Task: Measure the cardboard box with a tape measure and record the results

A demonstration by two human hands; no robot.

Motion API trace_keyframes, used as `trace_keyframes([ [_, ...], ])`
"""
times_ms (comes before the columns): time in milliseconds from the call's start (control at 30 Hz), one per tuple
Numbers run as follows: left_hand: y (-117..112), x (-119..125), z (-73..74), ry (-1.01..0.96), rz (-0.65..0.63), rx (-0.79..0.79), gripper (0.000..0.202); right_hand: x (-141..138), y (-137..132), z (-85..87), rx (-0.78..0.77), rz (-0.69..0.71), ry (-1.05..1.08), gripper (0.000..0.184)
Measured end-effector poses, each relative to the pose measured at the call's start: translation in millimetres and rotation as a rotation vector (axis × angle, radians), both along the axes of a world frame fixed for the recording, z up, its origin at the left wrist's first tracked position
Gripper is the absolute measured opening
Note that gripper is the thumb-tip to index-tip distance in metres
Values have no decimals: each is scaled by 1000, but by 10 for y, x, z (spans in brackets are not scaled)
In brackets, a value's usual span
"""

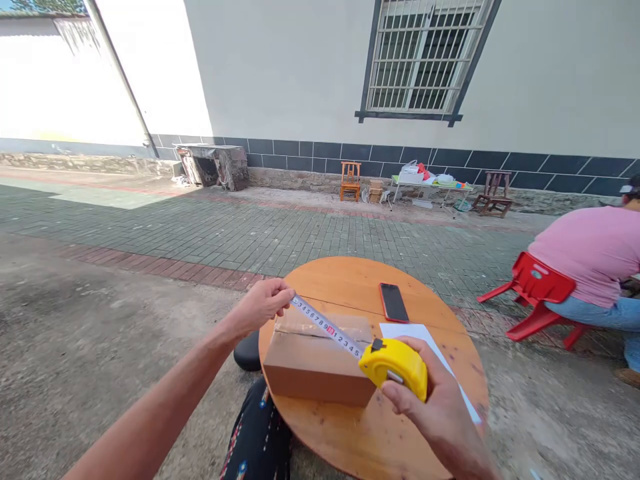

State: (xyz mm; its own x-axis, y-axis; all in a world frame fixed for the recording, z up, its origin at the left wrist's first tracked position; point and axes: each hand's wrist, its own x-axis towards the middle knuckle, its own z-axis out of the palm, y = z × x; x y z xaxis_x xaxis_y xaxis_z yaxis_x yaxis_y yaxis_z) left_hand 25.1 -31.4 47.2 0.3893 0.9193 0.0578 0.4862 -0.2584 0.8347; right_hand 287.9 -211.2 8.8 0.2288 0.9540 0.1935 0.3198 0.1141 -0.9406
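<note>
A taped cardboard box [310, 367] lies on a round wooden table [350, 427]. My right hand [435, 407] is closed around a yellow tape measure case [395, 363] at the box's right top corner. The white tape blade [327, 327] runs diagonally across the box top to my left hand [263, 307], which pinches the blade's end just past the box's far left corner.
A black phone with a red edge [393, 302] and a white sheet of paper [425, 347] lie on the table. A person in a pink shirt [590, 250] sits on a red plastic chair [540, 293] at right. Small chairs and a low table stand by the far wall.
</note>
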Motion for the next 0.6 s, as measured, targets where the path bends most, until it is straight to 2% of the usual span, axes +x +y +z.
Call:
trace_keyframes([
  [100,66,324,25,36,-156,12,25,-460,-182,-183,181,-253,-172,45],
  [200,186,598,-49,90,-271,59,18,-789,-218,-401,296,-400,-316,56],
  [333,327,764,-234,147,-363,107,13,-997,-161,-539,249,-453,-352,61],
  [500,398,765,-481,159,-417,135,15,-1164,-97,-557,127,-484,-363,65],
  [600,394,740,-570,144,-410,138,18,-1222,-112,-569,84,-491,-405,65],
])
